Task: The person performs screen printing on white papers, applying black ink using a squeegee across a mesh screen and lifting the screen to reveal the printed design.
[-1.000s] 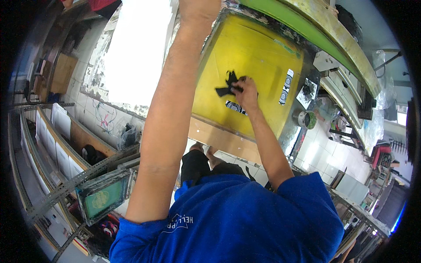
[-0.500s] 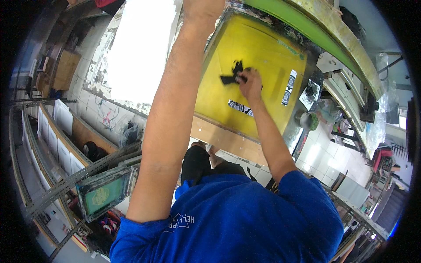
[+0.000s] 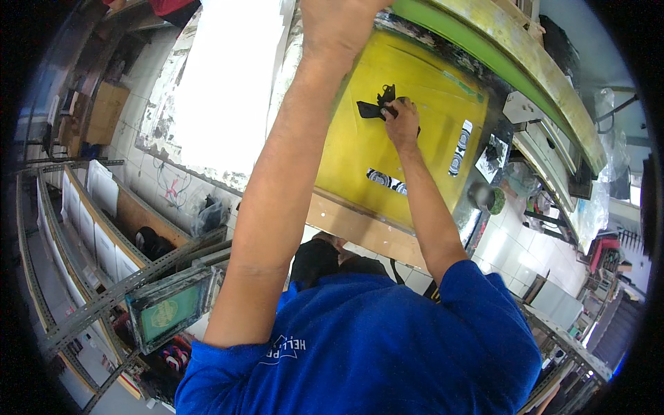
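Overhead view of a raised yellow printing screen (image 3: 408, 138), framed in pale wood along its lower edge and green along its upper right edge. Left hand (image 3: 337, 24) clamped on the top rim of the screen, fingers curled over the edge and cut off by the picture's border, so exact closure could not be told. Right hand (image 3: 401, 121) pressed against the yellow mesh near its centre, fingers closed around a black rag (image 3: 373, 107) that lay flat on the mesh just left of the knuckles. Two black-and-white printed strips (image 3: 387, 181) (image 3: 462, 146) seen on the mesh below and to the right of the rag, apart from it. Blue shirt (image 3: 373, 346) filling the lower part of the view and hiding the floor directly beneath. Smaller framed screen with green mesh (image 3: 166, 311) resting on metal racking (image 3: 90, 304) at lower left. White tiled wall (image 3: 173, 187) behind the left forearm; bright window (image 3: 228, 83) above it.
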A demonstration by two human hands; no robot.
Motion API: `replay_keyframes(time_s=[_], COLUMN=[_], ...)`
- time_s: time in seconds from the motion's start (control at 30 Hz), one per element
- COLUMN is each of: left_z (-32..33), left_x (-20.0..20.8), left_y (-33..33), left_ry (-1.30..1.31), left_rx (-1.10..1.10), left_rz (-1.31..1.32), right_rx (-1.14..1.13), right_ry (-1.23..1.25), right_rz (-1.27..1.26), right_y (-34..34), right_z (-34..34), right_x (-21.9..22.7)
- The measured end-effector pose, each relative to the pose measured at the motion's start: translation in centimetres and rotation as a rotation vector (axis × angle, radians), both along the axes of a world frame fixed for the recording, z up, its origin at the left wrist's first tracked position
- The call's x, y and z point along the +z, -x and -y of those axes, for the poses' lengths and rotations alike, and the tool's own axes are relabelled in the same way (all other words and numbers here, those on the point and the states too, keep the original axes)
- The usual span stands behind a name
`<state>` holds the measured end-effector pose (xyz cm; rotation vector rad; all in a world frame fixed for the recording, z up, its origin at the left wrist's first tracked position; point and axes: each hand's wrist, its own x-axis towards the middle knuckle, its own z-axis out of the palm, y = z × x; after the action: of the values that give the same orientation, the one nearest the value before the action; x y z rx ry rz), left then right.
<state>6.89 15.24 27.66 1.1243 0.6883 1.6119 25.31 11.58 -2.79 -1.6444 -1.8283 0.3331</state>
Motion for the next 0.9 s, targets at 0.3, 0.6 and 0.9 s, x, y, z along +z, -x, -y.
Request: replay_keyframes(time_s=[0.3,0.6,0.9], left_z=[0.0,-0.8,-1.1], left_x=[0.9,0.5,0.8], left_y=[0.4,1.1,0.8], left_ry=[0.059,0.031,-0.042], left_rx=[0.155,0.166,0.174], left_rz=[-0.216,-0.254,-0.258], right_rx=[0.030,0.362,0.248], right_ry=[-0.057,0.102,0.104], right_rz=[0.075,-0.037,0.011], right_y=[-1.3,-1.9,-2.7], right_z=[3.2,7.3,8.7], right_x=[1.1,2.2,1.9])
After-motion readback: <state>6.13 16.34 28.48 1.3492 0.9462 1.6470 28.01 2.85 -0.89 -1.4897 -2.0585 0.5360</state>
